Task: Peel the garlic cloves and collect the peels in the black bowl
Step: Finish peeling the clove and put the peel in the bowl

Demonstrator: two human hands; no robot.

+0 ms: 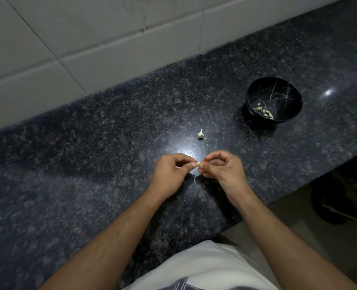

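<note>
Dim, soft frame; overhead glare on countertop point(110, 164); wide-angle edge bending.

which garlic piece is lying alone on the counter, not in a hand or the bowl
The garlic piece beyond the hands; the other clove is pinched between both hands.

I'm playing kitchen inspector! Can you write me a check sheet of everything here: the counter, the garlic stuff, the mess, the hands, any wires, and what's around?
Surface: dark speckled stone counter, with a bright light glare near the hands.
Job's things: garlic clove pinched between both hands; black bowl holds pale pieces, peels or cloves unclear; garlic piece sits alone on the counter.
Clutter: a thin pale strand below the hands; a tiny crumb by the garlic piece.
Grippers: left hand and right hand both pinch the clove.
Cables: nothing seen.
Surroundings: white tiled wall behind; floor at right.
</note>
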